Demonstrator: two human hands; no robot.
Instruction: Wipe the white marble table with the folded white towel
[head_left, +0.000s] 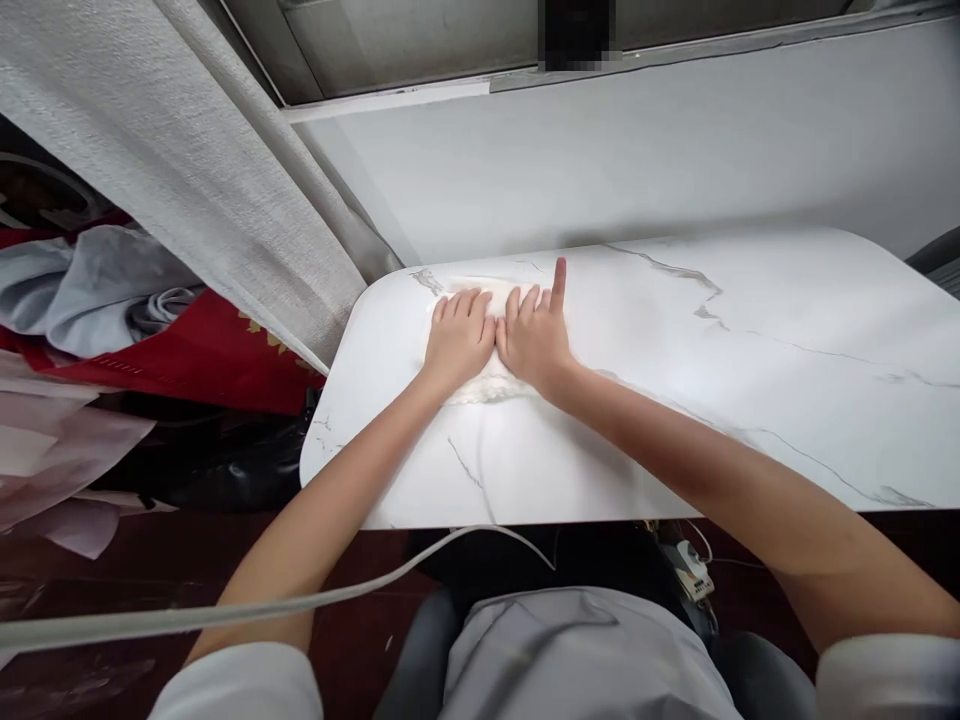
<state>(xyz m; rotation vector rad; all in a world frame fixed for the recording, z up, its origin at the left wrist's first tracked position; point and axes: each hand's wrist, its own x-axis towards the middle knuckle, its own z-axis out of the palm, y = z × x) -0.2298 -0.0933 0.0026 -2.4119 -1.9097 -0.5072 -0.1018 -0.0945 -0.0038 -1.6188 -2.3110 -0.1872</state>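
A white, soft-looking cloth [491,388] with a ruffled near edge lies on the white marble-patterned table [675,340]. My left hand [459,340] rests palm down on the cloth's left part, fingers stretched forward. Beside it, my right hand [536,340] presses flat on the right part, with its little finger sticking out away from the others. The two thumbs meet or nearly meet at the middle. Both hands cover much of the cloth, so its full shape is hidden.
A pale curtain [225,170] hangs at the table's left end. Beyond it are a red bag [202,360] and grey clothes [97,285]. A white cable [360,583] crosses in front of my body. A power strip [690,572] sits below the table's front edge.
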